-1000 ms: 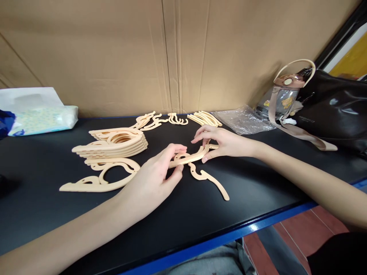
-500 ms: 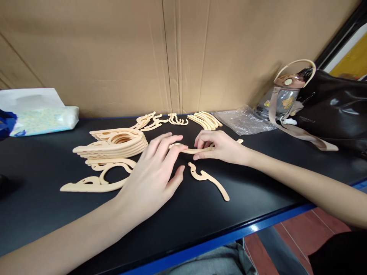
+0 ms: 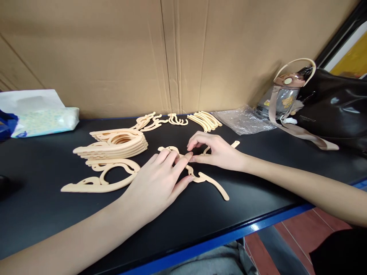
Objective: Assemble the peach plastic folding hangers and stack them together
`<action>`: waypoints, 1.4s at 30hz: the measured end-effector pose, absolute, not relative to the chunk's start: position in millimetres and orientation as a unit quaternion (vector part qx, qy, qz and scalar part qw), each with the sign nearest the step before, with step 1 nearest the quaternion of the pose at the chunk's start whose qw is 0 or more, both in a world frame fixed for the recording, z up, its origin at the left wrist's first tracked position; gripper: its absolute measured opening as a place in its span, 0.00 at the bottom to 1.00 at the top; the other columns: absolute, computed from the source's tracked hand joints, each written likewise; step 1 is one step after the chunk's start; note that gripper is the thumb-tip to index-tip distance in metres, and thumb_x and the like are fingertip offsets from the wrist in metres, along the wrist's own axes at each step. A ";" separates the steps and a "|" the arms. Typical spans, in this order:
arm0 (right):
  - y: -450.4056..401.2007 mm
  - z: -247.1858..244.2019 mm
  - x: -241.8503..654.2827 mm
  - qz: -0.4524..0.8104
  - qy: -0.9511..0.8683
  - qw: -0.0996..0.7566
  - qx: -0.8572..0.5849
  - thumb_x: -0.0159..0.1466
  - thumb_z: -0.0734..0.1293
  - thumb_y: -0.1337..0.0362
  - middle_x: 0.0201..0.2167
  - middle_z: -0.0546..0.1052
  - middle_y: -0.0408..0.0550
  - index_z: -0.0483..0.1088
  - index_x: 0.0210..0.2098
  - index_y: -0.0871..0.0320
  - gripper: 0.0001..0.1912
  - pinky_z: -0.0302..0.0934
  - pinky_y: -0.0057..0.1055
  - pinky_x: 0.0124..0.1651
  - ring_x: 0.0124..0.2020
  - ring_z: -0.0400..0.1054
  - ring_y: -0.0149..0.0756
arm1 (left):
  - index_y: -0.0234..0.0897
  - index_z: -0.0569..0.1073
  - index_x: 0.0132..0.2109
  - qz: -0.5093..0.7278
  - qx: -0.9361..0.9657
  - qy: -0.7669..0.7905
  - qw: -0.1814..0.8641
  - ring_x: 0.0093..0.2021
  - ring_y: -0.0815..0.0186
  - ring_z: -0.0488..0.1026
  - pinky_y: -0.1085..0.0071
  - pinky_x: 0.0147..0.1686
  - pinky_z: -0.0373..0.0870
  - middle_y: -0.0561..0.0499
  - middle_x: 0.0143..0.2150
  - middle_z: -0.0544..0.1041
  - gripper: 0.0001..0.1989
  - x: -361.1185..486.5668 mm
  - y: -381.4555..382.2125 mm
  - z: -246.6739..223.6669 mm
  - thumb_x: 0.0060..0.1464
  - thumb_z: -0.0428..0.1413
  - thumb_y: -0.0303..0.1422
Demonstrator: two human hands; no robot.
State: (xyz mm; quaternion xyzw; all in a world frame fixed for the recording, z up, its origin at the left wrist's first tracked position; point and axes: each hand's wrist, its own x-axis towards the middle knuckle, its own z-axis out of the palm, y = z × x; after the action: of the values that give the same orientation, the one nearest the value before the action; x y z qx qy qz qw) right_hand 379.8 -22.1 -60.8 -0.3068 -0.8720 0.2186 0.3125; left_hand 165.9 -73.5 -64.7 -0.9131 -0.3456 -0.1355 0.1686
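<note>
My left hand [image 3: 163, 175] is bent over a beige plastic hanger piece [image 3: 169, 149], its fingertips curled on it and its thumb tip by a loose hanger arm [image 3: 215, 186]. My right hand [image 3: 219, 152] pinches the same piece from the other side, thumb meeting my left index finger. The far end of a beige strip [image 3: 235, 144] sticks out behind my right hand. Fingers hide the join in the middle. To the left lie a hanger piece with a round opening [image 3: 94, 187] and a stack of similar pieces [image 3: 114, 145].
At the back lie several small hanger parts [image 3: 149, 121], hooks [image 3: 177, 120] and thin strips [image 3: 205, 121]. A clear plastic bag [image 3: 245, 120], a strapped water bottle [image 3: 286, 97] and a black bag [image 3: 338, 110] stand right. A tissue pack [image 3: 46, 120] lies left, before the cardboard [image 3: 114, 57].
My left hand has moved right and slightly down, its fingers curling over the hanger piece. My right hand has shifted a little left, and the piece has come nearer and turned.
</note>
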 end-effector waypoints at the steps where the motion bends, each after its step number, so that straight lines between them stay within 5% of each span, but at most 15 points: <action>1: -22.4 -57.7 381.4 0.178 -0.880 0.298 -0.325 0.62 0.69 0.62 0.37 0.72 0.46 0.69 0.36 0.58 0.07 0.62 0.30 0.41 0.38 0.68 0.33 | 0.28 0.66 0.60 -0.135 -0.913 -0.347 0.169 0.50 0.50 0.68 0.54 0.47 0.68 0.37 0.48 0.73 0.24 165.6 -73.4 -64.7 0.66 0.45 0.40; 8: -24.4 -36.1 392.4 -0.042 -0.836 0.097 -0.538 0.66 0.62 0.52 0.22 0.74 0.48 0.66 0.23 0.58 0.21 0.45 0.31 0.26 0.25 0.65 0.36 | 0.31 0.68 0.59 -0.124 -0.916 -0.363 0.120 0.51 0.51 0.67 0.54 0.48 0.68 0.39 0.48 0.72 0.23 165.8 -73.1 -63.3 0.66 0.43 0.40; 14: -28.8 -37.0 388.9 0.023 -0.883 0.125 -0.451 0.67 0.63 0.59 0.34 0.76 0.47 0.72 0.34 0.58 0.11 0.56 0.31 0.36 0.36 0.69 0.37 | 0.30 0.69 0.58 -0.130 -0.914 -0.373 0.097 0.51 0.51 0.66 0.54 0.49 0.68 0.39 0.49 0.71 0.23 166.8 -70.1 -65.1 0.66 0.43 0.42; 24: -30.3 -43.0 389.3 0.093 -0.933 0.134 -0.320 0.68 0.62 0.54 0.48 0.75 0.50 0.70 0.53 0.58 0.19 0.62 0.35 0.51 0.48 0.69 0.40 | 0.29 0.65 0.58 -0.139 -0.898 -0.409 0.082 0.53 0.53 0.66 0.55 0.51 0.68 0.41 0.54 0.70 0.24 164.6 -71.4 -68.8 0.66 0.45 0.43; 29: -37.5 -42.5 384.3 0.106 -0.952 0.131 -0.256 0.69 0.62 0.61 0.52 0.73 0.51 0.70 0.52 0.60 0.15 0.61 0.34 0.53 0.52 0.67 0.39 | 0.29 0.66 0.58 -0.142 -0.896 -0.406 0.106 0.52 0.52 0.67 0.54 0.47 0.69 0.40 0.54 0.70 0.24 163.8 -71.2 -68.7 0.65 0.46 0.43; 36: -44.8 -37.0 382.4 0.035 -0.944 0.146 -0.295 0.68 0.63 0.59 0.35 0.75 0.49 0.73 0.37 0.61 0.13 0.59 0.30 0.38 0.37 0.68 0.36 | 0.27 0.66 0.58 -0.132 -0.910 -0.377 0.112 0.51 0.53 0.69 0.54 0.49 0.70 0.39 0.53 0.72 0.24 163.7 -70.9 -67.3 0.65 0.46 0.42; 42: -58.1 -19.5 383.6 0.096 -0.946 0.033 -0.307 0.60 0.71 0.52 0.26 0.73 0.40 0.72 0.29 0.58 0.15 0.49 0.27 0.28 0.26 0.65 0.29 | 0.27 0.72 0.51 -0.123 -0.900 -0.388 0.153 0.47 0.51 0.72 0.54 0.44 0.73 0.37 0.49 0.74 0.21 163.1 -72.5 -68.3 0.64 0.48 0.41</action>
State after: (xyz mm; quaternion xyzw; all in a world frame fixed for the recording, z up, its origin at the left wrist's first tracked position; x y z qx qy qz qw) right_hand 383.6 -58.1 -19.5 -0.3072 -0.9462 0.0961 0.0330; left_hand 163.1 -72.5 -68.3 -0.9003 -0.3885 -0.1232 0.1527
